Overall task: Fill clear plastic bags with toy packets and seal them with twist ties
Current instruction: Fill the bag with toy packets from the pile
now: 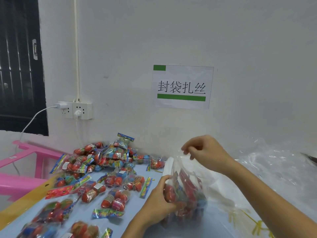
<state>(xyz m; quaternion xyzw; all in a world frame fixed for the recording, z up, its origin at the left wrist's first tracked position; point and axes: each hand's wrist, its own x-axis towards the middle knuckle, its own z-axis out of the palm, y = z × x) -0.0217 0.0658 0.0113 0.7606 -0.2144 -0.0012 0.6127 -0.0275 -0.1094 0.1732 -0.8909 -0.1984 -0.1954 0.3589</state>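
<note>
Left hand [161, 198] steadies upright bag [186, 189], mouth upward.

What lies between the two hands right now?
In the head view, only the clear bag spans left hand and right hand, its upper film stretched between them.

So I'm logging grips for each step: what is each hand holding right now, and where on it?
Both hold the clear plastic bag: the right hand pinches its open top edge, the left hand grips its side, over the toy packets inside.
</note>
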